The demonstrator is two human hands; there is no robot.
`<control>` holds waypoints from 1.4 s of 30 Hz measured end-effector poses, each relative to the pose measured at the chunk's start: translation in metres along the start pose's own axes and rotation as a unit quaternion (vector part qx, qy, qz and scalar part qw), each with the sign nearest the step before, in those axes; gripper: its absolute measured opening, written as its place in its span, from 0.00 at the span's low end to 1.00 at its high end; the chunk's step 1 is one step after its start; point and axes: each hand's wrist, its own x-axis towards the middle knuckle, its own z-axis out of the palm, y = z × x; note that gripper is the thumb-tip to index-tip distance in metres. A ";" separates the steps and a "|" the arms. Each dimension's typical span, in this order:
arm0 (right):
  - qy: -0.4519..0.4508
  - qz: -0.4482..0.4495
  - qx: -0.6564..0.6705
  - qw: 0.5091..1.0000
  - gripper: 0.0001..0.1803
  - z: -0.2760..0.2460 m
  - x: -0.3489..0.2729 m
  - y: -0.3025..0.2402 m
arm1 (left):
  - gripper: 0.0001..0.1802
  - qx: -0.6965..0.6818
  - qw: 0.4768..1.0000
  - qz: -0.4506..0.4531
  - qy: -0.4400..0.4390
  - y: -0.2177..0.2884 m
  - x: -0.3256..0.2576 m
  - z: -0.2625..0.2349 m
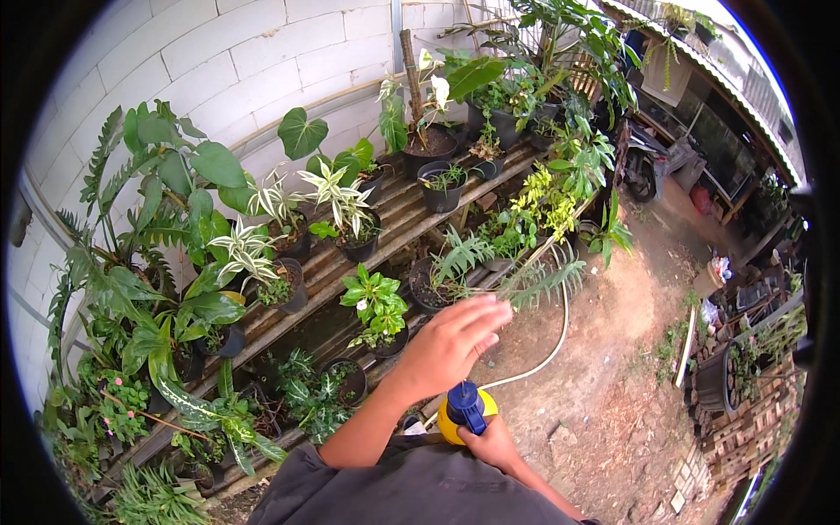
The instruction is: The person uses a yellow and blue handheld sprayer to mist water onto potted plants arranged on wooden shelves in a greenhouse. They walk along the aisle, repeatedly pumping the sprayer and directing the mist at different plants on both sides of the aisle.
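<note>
My right hand grips a yellow spray bottle by its dark blue spray head, close to my body. Above and beyond the bottle, my left hand is raised with its fingers stretched out and nothing visible in it; whether its palm side touches the top of the bottle is hidden. Closest to this hand are a potted fern-like plant and a potted plant with glossy green leaves and white flowers.
Tiered wooden shelves with many potted plants run along a white block wall. A pale hose curves over the dirt ground. At the right stand a large dark pot, stacked wooden pieces and a parked motorbike.
</note>
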 end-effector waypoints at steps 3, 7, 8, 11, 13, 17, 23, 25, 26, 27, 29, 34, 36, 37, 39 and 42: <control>0.012 -0.019 -0.013 1.000 0.19 0.000 -0.002 0.002 | 0.19 -0.019 0.991 -0.035 -0.126 0.020 -0.030 0.029; -0.009 -0.040 -0.025 0.999 0.20 -0.001 0.003 0.002 | 0.18 -0.049 0.984 -0.078 -0.151 0.016 -0.049 0.044; -0.015 -0.021 -0.042 0.999 0.20 -0.001 0.005 0.002 | 0.18 -0.064 0.991 -0.055 -0.099 0.015 -0.045 0.038; -0.012 -0.012 -0.019 1.000 0.20 -0.001 0.007 -0.001 | 0.19 -0.044 0.998 -0.035 -0.021 0.007 -0.018 -0.001; -0.029 -0.025 -0.009 0.999 0.20 -0.003 0.006 -0.002 | 0.22 -0.013 0.996 -0.077 0.041 0.000 -0.008 -0.021; 0.000 0.044 -0.040 0.998 0.20 -0.006 0.005 -0.002 | 0.23 0.007 0.980 -0.069 -0.185 0.016 -0.022 0.031; -0.014 -0.027 -0.006 1.000 0.19 -0.006 0.009 -0.001 | 0.20 -0.003 0.981 -0.095 -0.167 0.007 -0.029 0.025; -0.016 -0.031 -0.002 0.999 0.18 -0.003 0.010 -0.001 | 0.21 0.009 0.998 -0.034 -0.043 -0.002 -0.011 -0.007; -0.022 -0.027 0.006 0.999 0.19 -0.002 0.010 -0.001 | 0.22 0.052 0.996 -0.065 -0.012 -0.002 -0.007 -0.016; -0.026 -0.019 0.009 0.999 0.19 -0.001 0.010 -0.001 | 0.22 0.035 0.999 -0.035 -0.004 0.001 -0.003 -0.014; -0.021 -0.012 0.010 1.000 0.19 0.000 0.011 0.000 | 0.22 0.070 0.996 -0.049 -0.007 0.008 0.000 0.006; -0.029 0.003 -0.067 0.997 0.21 -0.002 0.017 -0.003 | 0.20 0.013 0.981 -0.098 -0.170 0.004 -0.025 0.030; -0.031 0.007 -0.012 0.999 0.20 -0.003 0.017 -0.006 | 0.17 0.062 0.976 -0.081 -0.194 -0.001 -0.016 0.013; -0.028 0.006 0.008 1.000 0.20 -0.003 0.018 -0.007 | 0.17 0.047 0.993 -0.040 -0.103 -0.005 -0.005 -0.001; -0.033 0.009 0.013 0.999 0.19 -0.003 0.016 -0.009 | 0.18 0.054 0.998 -0.028 -0.001 -0.008 0.013 -0.027; -0.010 0.004 0.002 1.000 0.19 -0.002 0.013 -0.007 | 0.21 0.083 0.996 -0.019 0.005 -0.010 0.030 -0.019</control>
